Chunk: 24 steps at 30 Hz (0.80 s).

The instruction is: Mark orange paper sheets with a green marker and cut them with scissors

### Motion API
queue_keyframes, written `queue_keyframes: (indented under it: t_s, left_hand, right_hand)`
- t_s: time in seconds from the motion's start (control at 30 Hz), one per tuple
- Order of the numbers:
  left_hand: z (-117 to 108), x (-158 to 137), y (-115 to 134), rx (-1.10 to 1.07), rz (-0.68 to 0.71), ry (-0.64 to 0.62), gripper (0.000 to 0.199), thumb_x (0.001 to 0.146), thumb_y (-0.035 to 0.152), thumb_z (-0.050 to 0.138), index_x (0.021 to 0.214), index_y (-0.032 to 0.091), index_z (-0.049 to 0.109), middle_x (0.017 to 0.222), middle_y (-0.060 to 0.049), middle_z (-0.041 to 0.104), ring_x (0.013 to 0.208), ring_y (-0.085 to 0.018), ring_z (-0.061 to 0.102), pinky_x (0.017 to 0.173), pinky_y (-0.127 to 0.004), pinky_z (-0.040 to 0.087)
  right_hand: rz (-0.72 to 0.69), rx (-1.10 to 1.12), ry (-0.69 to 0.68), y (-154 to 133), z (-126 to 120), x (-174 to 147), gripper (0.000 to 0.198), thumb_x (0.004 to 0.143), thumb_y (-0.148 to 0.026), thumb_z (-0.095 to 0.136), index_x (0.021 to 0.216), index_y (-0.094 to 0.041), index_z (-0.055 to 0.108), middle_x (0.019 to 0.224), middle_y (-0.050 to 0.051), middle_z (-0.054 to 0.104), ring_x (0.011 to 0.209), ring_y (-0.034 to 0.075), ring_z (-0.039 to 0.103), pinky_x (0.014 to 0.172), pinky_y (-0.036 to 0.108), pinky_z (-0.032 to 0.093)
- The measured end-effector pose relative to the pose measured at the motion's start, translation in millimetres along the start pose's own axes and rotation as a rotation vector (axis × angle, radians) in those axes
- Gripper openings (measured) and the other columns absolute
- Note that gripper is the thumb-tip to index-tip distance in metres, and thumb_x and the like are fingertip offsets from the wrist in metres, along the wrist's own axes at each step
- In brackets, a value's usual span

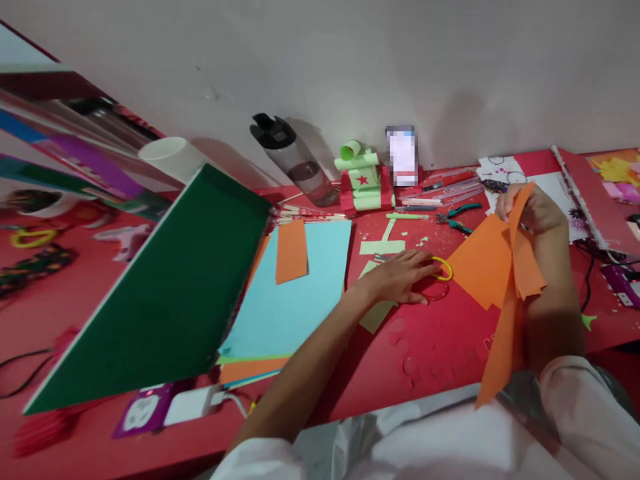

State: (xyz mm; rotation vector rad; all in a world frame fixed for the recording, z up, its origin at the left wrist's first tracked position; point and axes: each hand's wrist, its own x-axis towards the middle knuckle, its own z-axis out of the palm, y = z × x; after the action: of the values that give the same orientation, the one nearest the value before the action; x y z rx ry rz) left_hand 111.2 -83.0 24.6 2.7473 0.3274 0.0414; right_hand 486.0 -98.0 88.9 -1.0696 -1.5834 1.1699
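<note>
My left hand (404, 275) lies low over the red table with its fingers stretched out, touching a pair of scissors. The scissors (445, 269) have one yellow and one red handle loop; their blades are mostly under the hand. Pale green paper strips (383, 247) lie around and beneath that hand. My right hand (537, 208) is raised at the right, its fingers pinched on orange paper. The orange paper (506, 333) hangs down in long strips and folded pieces, and a wider orange sheet (481, 261) spreads to the left of them.
Left of my hands, a stack of coloured paper (300, 313) bears an orange piece (292, 251). A dark green board (165, 300) leans beside it. Behind stand a water bottle (300, 163), a green paper model (364, 180) and a phone (403, 157). Pliers (460, 219) lie near pens.
</note>
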Motion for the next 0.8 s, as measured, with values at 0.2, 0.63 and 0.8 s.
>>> queue_keyframes:
  t_s: [0.2, 0.63, 0.8]
  left_hand:
    - [9.2, 1.7, -0.2, 0.114, 0.032, -0.026, 0.066, 0.092, 0.067, 0.064, 0.138, 0.019, 0.063, 0.147, -0.024, 0.055, 0.127, -0.041, 0.057, 0.107, -0.054, 0.048]
    - [-32.1, 57.5, 29.5, 0.134, 0.138, 0.04, 0.073, 0.09, 0.067, 0.068, 0.146, 0.02, 0.061, 0.146, -0.024, 0.053, 0.126, -0.044, 0.054, 0.104, -0.056, 0.05]
    - [0.8, 117.0, 46.5, 0.185, 0.375, 0.032, 0.065, 0.088, 0.058, 0.075, 0.139, 0.019, 0.067, 0.147, -0.024, 0.057, 0.128, -0.04, 0.057, 0.099, -0.048, 0.053]
  right_hand:
    - [-0.024, 0.017, 0.003, -0.6, -1.1, -3.8, 0.046, 0.077, -0.07, 0.085, 0.072, -0.028, 0.067, 0.069, 0.002, 0.064, 0.063, 0.019, 0.052, 0.064, 0.037, 0.039]
    - [-0.021, 0.039, 0.256, -32.3, 7.7, -24.6, 0.046, 0.07, -0.072, 0.082, 0.065, -0.031, 0.063, 0.059, 0.004, 0.053, 0.055, 0.024, 0.047, 0.055, 0.04, 0.038]
    - [0.066, -0.119, 0.198, -51.4, 3.1, -30.4, 0.036, 0.074, -0.059, 0.085, 0.066, -0.029, 0.067, 0.07, 0.007, 0.063, 0.065, 0.026, 0.057, 0.057, 0.04, 0.044]
